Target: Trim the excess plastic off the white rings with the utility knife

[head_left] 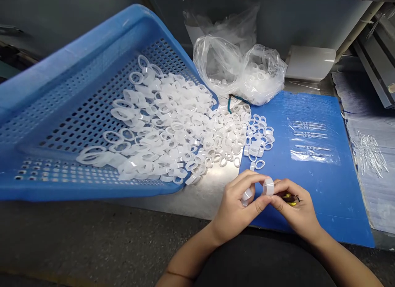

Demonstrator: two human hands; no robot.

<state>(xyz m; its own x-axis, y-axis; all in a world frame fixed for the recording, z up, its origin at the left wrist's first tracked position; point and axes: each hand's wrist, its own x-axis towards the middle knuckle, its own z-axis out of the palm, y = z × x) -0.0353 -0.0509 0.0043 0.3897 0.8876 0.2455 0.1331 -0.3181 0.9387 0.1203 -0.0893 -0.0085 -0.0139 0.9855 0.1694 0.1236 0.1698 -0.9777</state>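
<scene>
A translucent white plastic ring (268, 187) is pinched between the thumb and forefinger of my left hand (236, 204). More of these rings (246, 195) sit tucked in that palm under the curled fingers. My right hand (298, 209) grips the same ring from the other side with its thumb and forefinger. A tool with yellow and black parts (289, 197) is held in the right palm; its kind is mostly hidden by the fingers. Just beyond my hands, a loose pile of small white rings (226, 135) spreads from the metal table onto the blue mat (311, 196).
A tilted blue perforated basket (92, 69) at left spills many rings. Clear plastic bags (262, 75) holding rings stand at the back. Thin clear pieces in packets (310, 135) lie on the mat, and a bundle of similar pieces (370, 153) lies at right.
</scene>
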